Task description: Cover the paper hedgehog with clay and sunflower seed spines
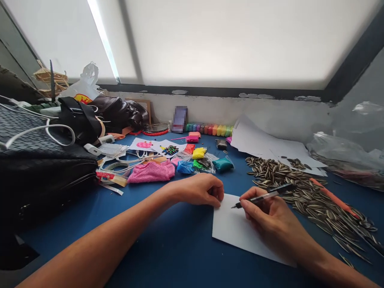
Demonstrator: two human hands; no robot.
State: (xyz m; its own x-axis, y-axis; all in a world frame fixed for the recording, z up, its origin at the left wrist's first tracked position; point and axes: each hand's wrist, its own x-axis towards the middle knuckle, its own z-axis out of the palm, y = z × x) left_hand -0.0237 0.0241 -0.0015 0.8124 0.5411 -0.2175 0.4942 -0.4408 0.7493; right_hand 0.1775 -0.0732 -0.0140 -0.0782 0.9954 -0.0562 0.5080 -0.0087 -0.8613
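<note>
A white sheet of paper (229, 228) lies at an angle on the blue table (168, 244), with no marks that I can make out. My left hand (199, 190) is closed, its fingers curled, and its fingertips rest on the sheet's upper left corner. In a writing grip, my right hand (274, 218) is shut on a black pen (267, 195). The pen's tip points left, just over or on the paper; contact is unclear. My right hand covers the sheet's right part. Striped sunflower seeds (276, 174) are heaped beyond and right of that hand.
An orange stick-like tool (334, 197) lies on the seeds. Bagged coloured clay (223, 164), a pink cloth (151, 171) and decorated papers (144, 144) sit ahead. More white sheets (258, 140) lean behind. A black bag (51, 180) stands left, a plastic bag (345, 156) right.
</note>
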